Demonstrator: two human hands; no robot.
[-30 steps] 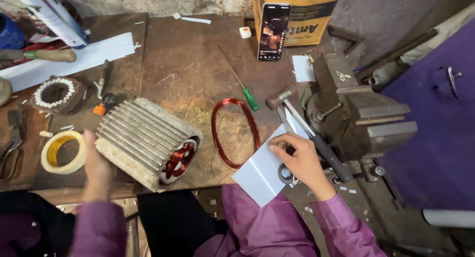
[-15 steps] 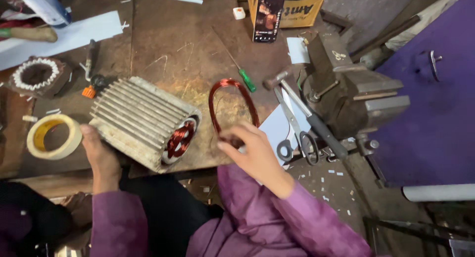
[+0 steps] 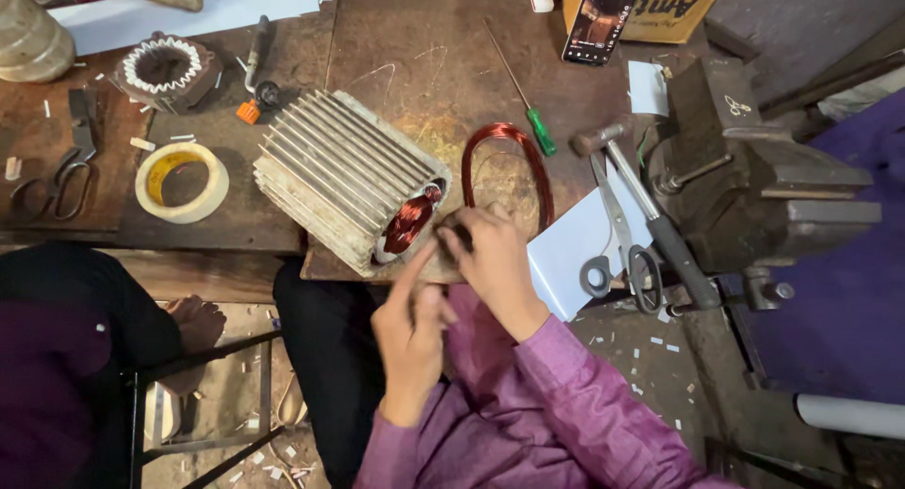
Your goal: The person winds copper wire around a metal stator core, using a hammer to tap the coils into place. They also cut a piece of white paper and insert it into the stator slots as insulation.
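Head view: right hand point(image 3: 495, 253) pinched the near end of the red copper wire coil point(image 3: 506, 169) beside the grey finned motor stator point(image 3: 344, 178); left hand point(image 3: 410, 324) half-curled, empty. Stator partly wound; coil not yet inserted.

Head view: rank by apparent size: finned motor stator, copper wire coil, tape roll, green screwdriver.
Largest to smallest:
1. finned motor stator
2. copper wire coil
3. tape roll
4. green screwdriver: longer than the tape roll is wide, but far thinner, so the last two are arguable.
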